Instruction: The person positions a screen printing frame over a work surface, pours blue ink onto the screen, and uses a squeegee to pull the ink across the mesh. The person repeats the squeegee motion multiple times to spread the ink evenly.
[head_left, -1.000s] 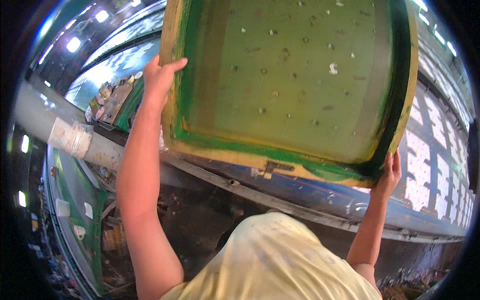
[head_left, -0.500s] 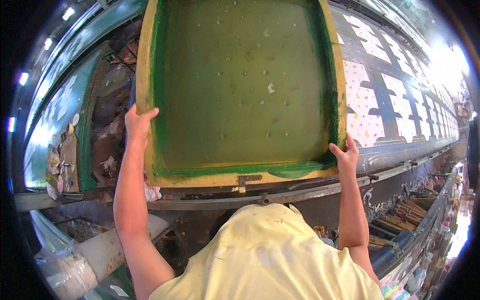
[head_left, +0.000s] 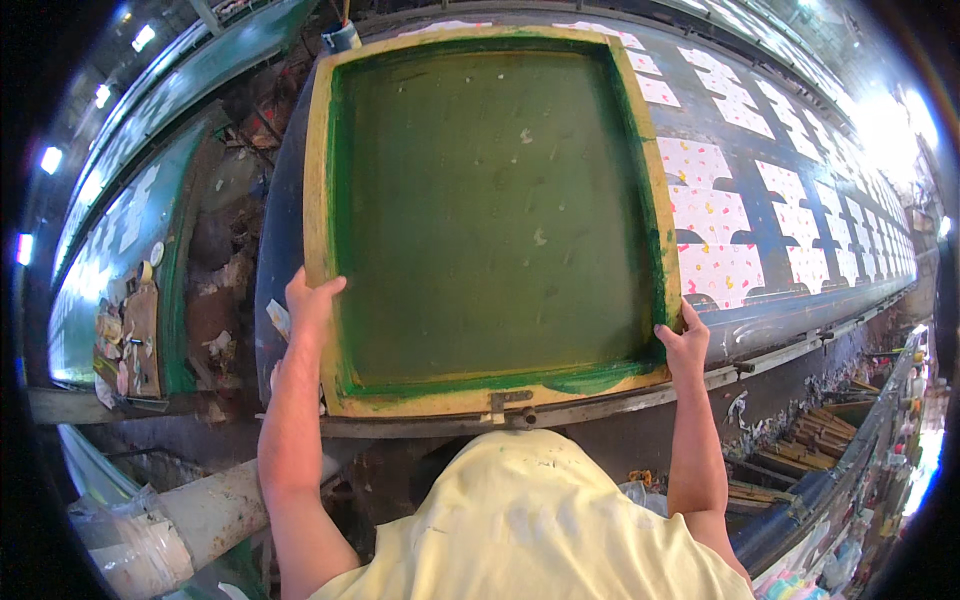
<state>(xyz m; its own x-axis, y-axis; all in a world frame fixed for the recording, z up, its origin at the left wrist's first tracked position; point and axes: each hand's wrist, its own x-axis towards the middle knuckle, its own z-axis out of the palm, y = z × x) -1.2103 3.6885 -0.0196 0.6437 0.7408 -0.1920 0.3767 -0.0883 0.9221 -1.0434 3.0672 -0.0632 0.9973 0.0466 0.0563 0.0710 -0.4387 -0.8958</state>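
A large printing screen [head_left: 490, 215], its wooden frame yellow and smeared with green ink, is being held flat over the near end of a long dark worktop [head_left: 790, 250]. The left hand [head_left: 308, 303] is being pressed against the frame's left rail, its grip closed on the wood with the fingers hooked over the inner edge and the thumb on the outer side. The right hand [head_left: 683, 343] is being kept at the near right corner, its grip likewise closed on the rail. The green mesh inside the frame is being shown speckled with small pale flecks. A small metal bracket [head_left: 510, 402] is being seen on the middle of the near rail, just above the worktop's metal edge rail [head_left: 780, 355].

To the right of the screen, a row of pale printed fabric pieces [head_left: 715, 235] is being carried by the worktop, running away toward the bright far end. To the left, a second green-edged worktop [head_left: 120, 250] is being seen, with small scraps on its near end. A pale pipe wrapped in clear plastic [head_left: 160, 520] is lying below the left forearm. The person's pale yellow shirt [head_left: 530, 530] is filling the lower edge.
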